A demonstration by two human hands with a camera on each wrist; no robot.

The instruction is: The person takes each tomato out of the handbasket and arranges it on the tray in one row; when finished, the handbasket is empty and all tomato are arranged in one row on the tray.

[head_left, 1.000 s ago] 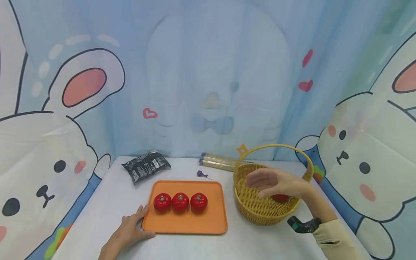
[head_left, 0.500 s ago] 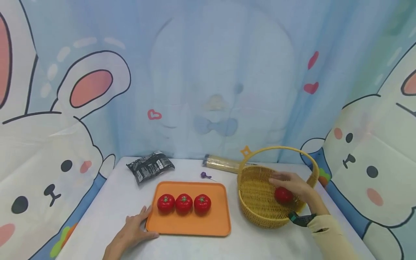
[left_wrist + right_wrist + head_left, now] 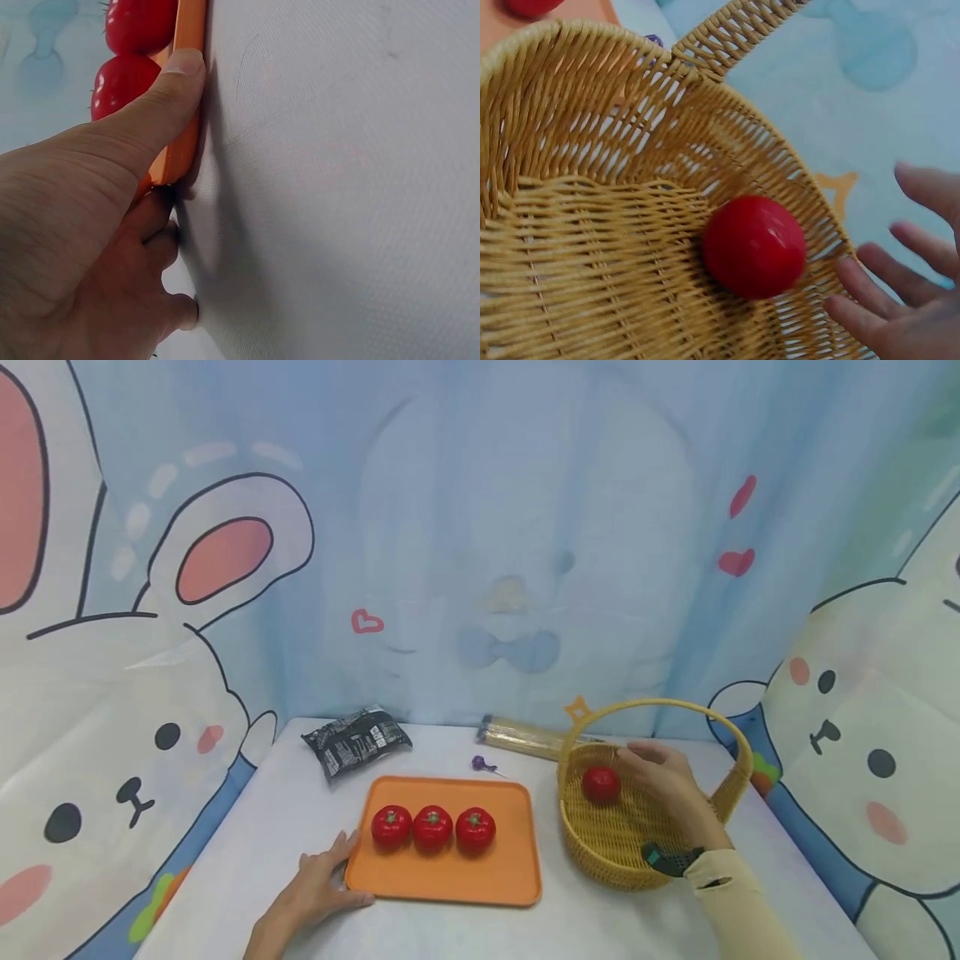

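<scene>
My left hand (image 3: 311, 889) holds the near left corner of an orange tray (image 3: 450, 887), thumb along the front edge and fingers at the left side. Three red tomatoes with green stems stand in a row on it, the rightmost tomato (image 3: 476, 831) close to the middle one. To the right is a yellow wicker basket (image 3: 617, 875) with a tall handle. One round red tomato (image 3: 754, 247) lies inside it, by the back wall. My right hand (image 3: 663, 777) is over the basket's right part, its fingers (image 3: 870, 289) spread and apart from that tomato.
A black packet (image 3: 356, 742) lies at the back left of the white table. Behind the tray is a small purple lollipop (image 3: 482, 763). A long clear pack of thin yellowish sticks (image 3: 521, 737) reaches behind the basket. A printed curtain (image 3: 465, 527) closes off the back.
The tomato in the basket has gone from the right side to the back left. My right hand went from over the basket to that tomato, and is now apart from it. The left hand stays.
</scene>
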